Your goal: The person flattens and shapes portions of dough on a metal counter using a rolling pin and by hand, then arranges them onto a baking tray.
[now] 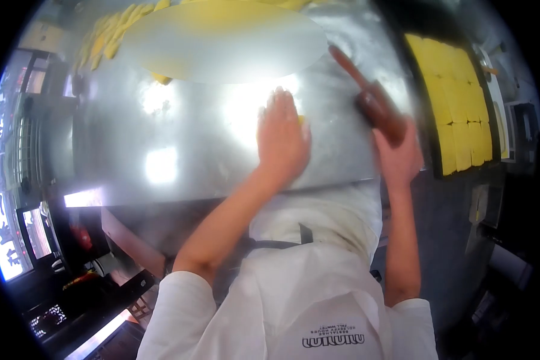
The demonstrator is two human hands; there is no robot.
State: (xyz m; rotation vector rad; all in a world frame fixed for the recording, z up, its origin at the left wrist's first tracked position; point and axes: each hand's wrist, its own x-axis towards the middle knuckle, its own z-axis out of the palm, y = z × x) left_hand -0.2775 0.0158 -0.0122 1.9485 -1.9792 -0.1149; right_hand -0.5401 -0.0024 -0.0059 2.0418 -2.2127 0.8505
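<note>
My left hand (pixel 285 135) lies flat on the shiny metal table (pixel 204 144), its fingers stretched out. Under it sits a small yellow piece, probably dough, of which only slivers show at the hand's edges. To the right, my right hand (pixel 400 155) is wrapped round the near end of a brown wooden rolling pin (pixel 378 108). The pin is tilted, with its thin far handle pointing up and left, and it looks slightly blurred. Whether the pin touches the table I cannot tell.
Yellow strips (pixel 111 33) are heaped at the table's far left. A blurred oval hides part of the far side. On the right, a dark tray (pixel 441 162) holds several flat yellow squares. The table's near edge runs in front of my white apron (pixel 318 276).
</note>
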